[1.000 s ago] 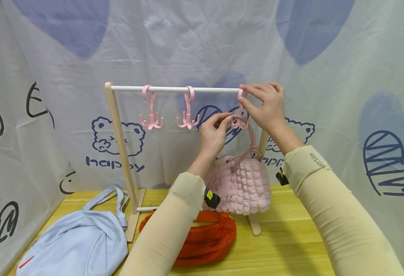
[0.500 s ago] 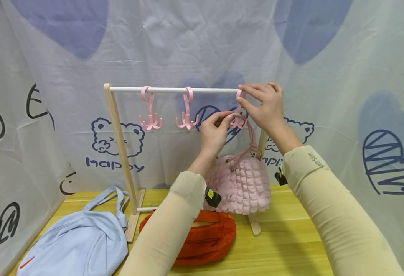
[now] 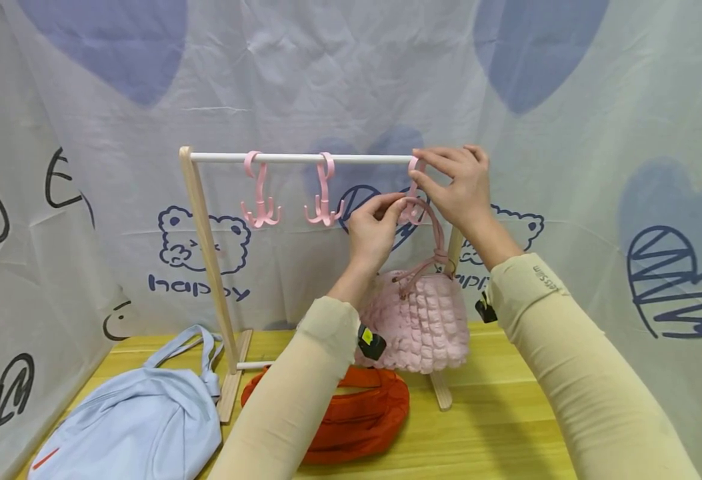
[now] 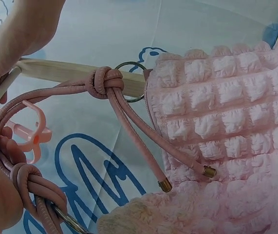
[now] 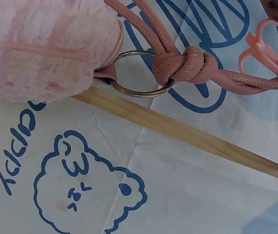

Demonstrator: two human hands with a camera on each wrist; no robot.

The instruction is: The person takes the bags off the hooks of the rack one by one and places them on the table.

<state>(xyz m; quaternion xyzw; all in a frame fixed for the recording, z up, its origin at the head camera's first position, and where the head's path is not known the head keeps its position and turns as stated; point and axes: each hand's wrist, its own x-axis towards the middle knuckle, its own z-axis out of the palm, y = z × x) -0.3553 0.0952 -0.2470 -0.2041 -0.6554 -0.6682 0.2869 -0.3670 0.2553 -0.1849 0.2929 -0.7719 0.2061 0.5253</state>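
A quilted pink handbag (image 3: 417, 320) hangs at the right end of the rack, held up by its knotted cord handle (image 3: 438, 233). My left hand (image 3: 371, 230) pinches the top of that handle between thumb and fingers. Just behind the handle loop is a pink multi-prong hook (image 3: 412, 215), slung over the white rod (image 3: 291, 159). With thumb and fingers, my right hand (image 3: 460, 187) grips the hook's upper curve at the rod. In the left wrist view the hook's prongs (image 4: 34, 136) sit inside the handle's arc; whether the cord bears on a prong I cannot tell.
Two more pink hooks, a left one (image 3: 261, 213) and a middle one (image 3: 325, 210), hang on the rod. A light blue bag (image 3: 141, 420) lies at the rack's left foot. An orange-red bag (image 3: 363, 420) lies in front, partly behind my left forearm. Patterned cloth hangs behind.
Both hands keep their holds with hardly any movement. The handle loop now arches wider and slightly higher in front of the right hook's prongs. The view has shifted slightly.
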